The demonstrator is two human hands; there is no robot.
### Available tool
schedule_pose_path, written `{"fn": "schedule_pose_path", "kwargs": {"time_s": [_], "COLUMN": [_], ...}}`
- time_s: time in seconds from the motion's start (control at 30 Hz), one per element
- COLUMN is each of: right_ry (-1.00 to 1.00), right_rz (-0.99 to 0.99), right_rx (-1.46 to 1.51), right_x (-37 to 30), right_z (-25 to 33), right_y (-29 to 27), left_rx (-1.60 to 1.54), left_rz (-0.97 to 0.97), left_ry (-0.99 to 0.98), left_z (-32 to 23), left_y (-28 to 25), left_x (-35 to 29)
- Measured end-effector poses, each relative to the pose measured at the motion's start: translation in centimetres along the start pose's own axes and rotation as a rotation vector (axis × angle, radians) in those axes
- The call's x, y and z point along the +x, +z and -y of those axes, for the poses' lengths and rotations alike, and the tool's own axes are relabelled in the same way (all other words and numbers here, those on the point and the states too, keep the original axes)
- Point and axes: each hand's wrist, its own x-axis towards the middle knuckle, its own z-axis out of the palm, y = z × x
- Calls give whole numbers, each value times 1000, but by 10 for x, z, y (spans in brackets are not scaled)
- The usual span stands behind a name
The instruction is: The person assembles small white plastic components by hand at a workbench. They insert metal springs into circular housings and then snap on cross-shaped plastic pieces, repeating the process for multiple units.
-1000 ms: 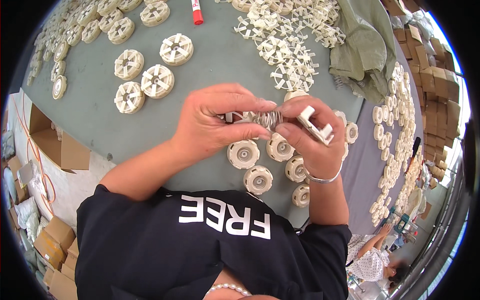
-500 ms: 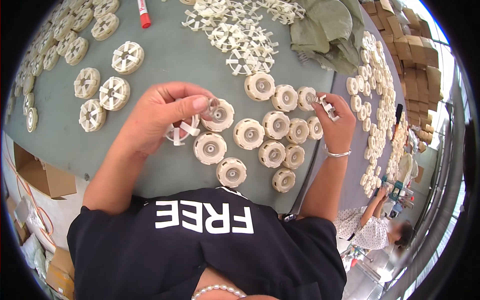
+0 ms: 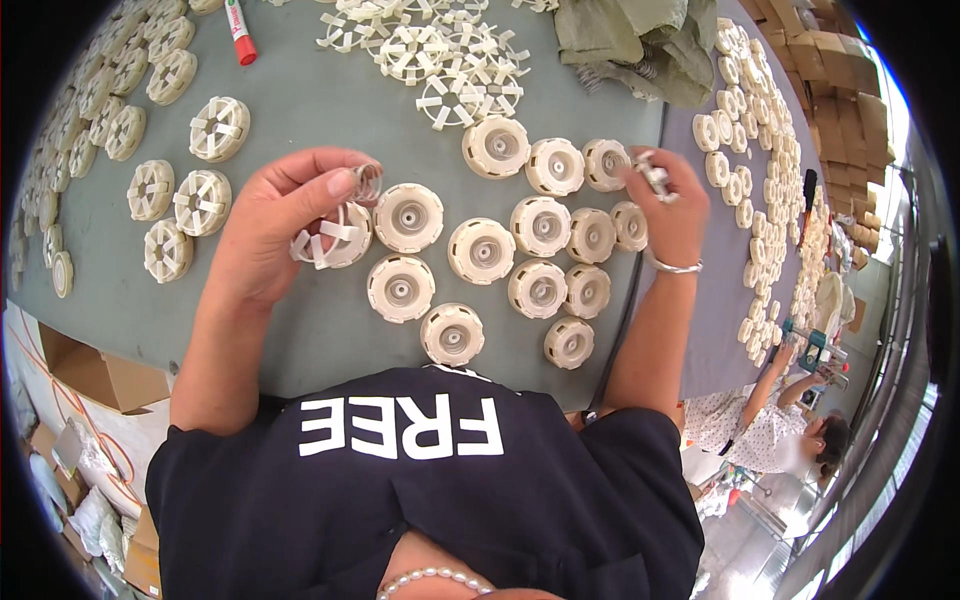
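My left hand (image 3: 285,225) pinches a small metal coil spring (image 3: 369,183) between thumb and index finger. Below the spring, a white spoked ring (image 3: 318,246) is held in the same hand's lower fingers. A cream round housing (image 3: 352,240) lies partly hidden just beside them. My right hand (image 3: 675,205), blurred, is closed on a small white spoked part (image 3: 655,176); its fingertips are next to a cream housing (image 3: 604,163). Between the hands stand several open housings, among them one (image 3: 408,218) with coil-like rings visible inside.
Loose white spoked rings (image 3: 455,75) are piled at the back, by a drab green cloth bag (image 3: 640,45) and a red-capped marker (image 3: 240,35). Assembled round pieces (image 3: 203,202) sit at the left. More cover a second table on the right, where another person (image 3: 765,430) works.
My left hand has drawn left with its spring, away from the housing it was over. The spring seen at my right fingertips is no longer distinct. The view has shifted slightly.
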Motion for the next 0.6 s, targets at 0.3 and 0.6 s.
{"fn": "schedule_pose_path", "kwargs": {"time_s": [0.3,0.6], "right_ry": [478,109], "right_rz": [-191,-221], "right_rx": [-57,-384], "right_x": [-54,-47], "right_z": [-69,-43], "right_y": [-79,-61], "left_rx": [-344,95], "left_rz": [-5,-279], "left_ry": [130,238], "left_z": [-3,-6], "left_y": [-21,-35], "left_x": [3,24]}}
